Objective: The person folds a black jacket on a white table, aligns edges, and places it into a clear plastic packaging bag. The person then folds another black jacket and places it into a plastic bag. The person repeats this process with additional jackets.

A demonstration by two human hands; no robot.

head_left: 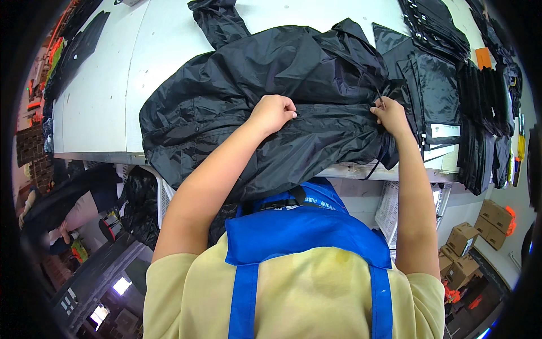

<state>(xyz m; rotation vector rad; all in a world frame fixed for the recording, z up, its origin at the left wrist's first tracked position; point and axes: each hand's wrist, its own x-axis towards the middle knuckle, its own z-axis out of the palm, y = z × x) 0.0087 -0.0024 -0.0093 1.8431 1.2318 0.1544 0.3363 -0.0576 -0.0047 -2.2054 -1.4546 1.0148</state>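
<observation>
A black, shiny jacket [226, 85] lies spread across the white table in front of me, one sleeve [220, 22] stretching away toward the far side. Its front edge hangs over the table toward my lap. My left hand [274, 114] is closed in a pinch on the jacket near its middle, along a long seam. Farther right, my right hand [389, 115] has thumb and fingers pressed together at the gathered end of that seam. A thin dark strip or tool sticks up from these fingers; its kind is unclear. A dark cord [375, 168] dangles over the table edge below.
Flat black folded pieces [440, 90] and stacked black garments [480, 107] lie on the right of the white table [101, 101]. A white rack [389, 209] stands under the table. Cardboard boxes [463, 240] sit on the floor at right. Another person [76, 217] is at the left.
</observation>
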